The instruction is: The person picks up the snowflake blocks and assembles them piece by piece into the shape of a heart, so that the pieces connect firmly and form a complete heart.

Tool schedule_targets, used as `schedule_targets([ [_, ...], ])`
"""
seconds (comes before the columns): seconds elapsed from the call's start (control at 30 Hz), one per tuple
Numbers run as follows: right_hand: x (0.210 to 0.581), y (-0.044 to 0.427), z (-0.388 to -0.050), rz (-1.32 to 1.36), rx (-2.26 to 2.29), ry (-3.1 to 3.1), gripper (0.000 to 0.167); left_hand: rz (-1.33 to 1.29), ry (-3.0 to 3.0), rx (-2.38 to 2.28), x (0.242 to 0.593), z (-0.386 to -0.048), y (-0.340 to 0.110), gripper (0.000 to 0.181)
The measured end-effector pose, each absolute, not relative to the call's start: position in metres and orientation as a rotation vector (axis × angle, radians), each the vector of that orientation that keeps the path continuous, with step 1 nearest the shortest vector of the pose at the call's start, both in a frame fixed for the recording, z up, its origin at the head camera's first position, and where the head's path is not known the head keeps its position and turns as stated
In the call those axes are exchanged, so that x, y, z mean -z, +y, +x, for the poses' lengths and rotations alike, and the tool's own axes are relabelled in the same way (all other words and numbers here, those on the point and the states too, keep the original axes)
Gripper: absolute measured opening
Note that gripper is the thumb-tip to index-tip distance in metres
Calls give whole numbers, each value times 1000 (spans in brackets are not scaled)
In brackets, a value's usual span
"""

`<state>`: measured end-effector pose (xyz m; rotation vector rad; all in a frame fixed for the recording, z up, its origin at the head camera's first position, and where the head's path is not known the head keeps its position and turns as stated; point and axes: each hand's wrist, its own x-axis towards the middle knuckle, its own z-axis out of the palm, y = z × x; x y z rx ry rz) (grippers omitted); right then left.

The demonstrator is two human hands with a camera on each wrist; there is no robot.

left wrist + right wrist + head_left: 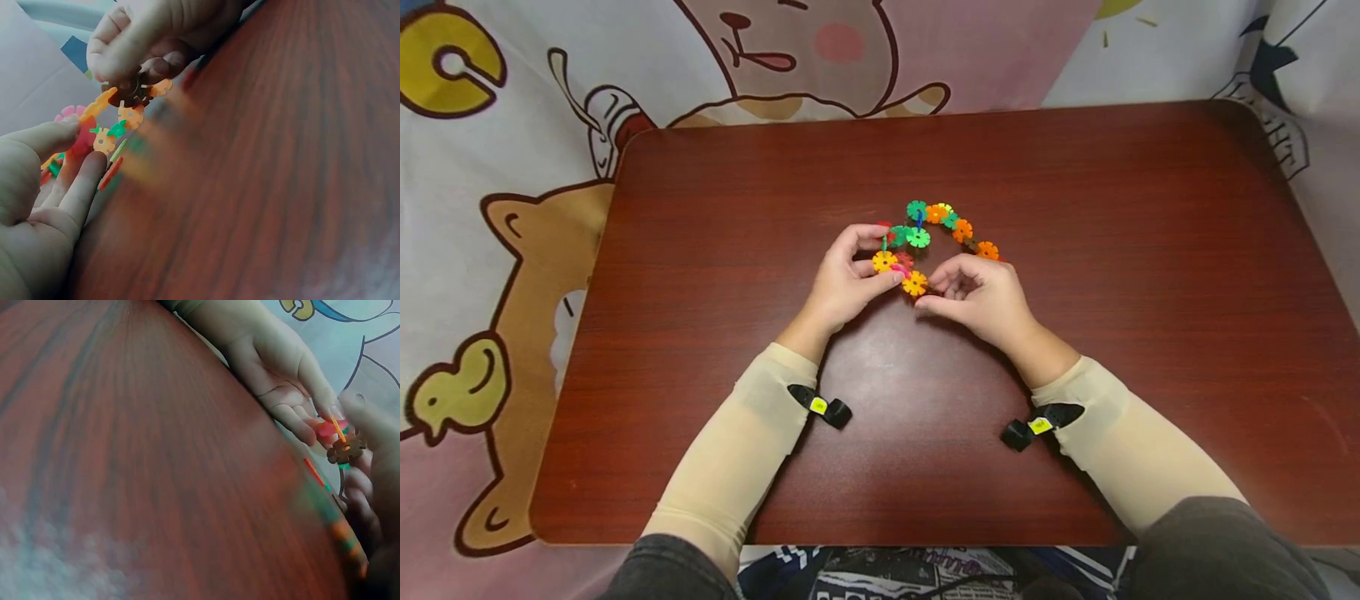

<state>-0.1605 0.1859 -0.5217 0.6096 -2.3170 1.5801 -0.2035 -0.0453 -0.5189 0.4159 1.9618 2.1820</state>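
A chain of interlocking snowflake discs [917, 238], in green, orange, yellow, red and pink, curves over the middle of the table. My left hand [842, 283] pinches its near end, the thumb on a pink disc [84, 134] beside an orange one [914, 283]. In the left wrist view a brown snowflake disc [129, 92] meets the orange disc's edge. My right hand [985, 304] pinches that brown disc between thumb and fingers. From the right wrist, the brown disc [345, 450] appears to meet the thin orange disc; how deep the slots sit, I cannot tell.
The chain's far part [962, 230] reaches right behind my right hand. All of this is over a dark red-brown wooden table [880, 450] with rounded corners. A cartoon-printed cloth [992, 50] hangs behind it and along its left side.
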Motion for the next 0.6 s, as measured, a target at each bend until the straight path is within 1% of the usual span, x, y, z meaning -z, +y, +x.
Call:
schedule_targets([
  [0.13,523,190,-162,675,-1599,-2297,19,269,1770,-2356,519,-205,-45,60],
  [0.17,523,191,-162,695,-1599,-2308,20,222,1722,-2396,518,-206,-46,60],
  [0.23,523,192,-164,740,-1548,-2381,32,132,1653,-2455,517,-208,-47,60],
  [0.3,522,193,-165,813,-1443,-2507,48,71,1613,-2488,516,-209,-48,59],
  [0.37,520,193,-165,892,-1285,-2655,66,46,1580,-2511,516,-209,-48,58],
  [0.43,518,193,-166,971,-1124,-2775,77,39,1566,-2524,516,-210,-48,57],
  [0.5,518,192,-166,1027,-1012,-2844,80,35,1579,-2531,516,-210,-48,54],
  [0.53,518,192,-166,1036,-990,-2856,79,32,1584,-2538,516,-210,-47,54],
  [0.6,519,191,-167,1052,-992,-2821,71,20,1597,-2547,517,-210,-47,53],
])
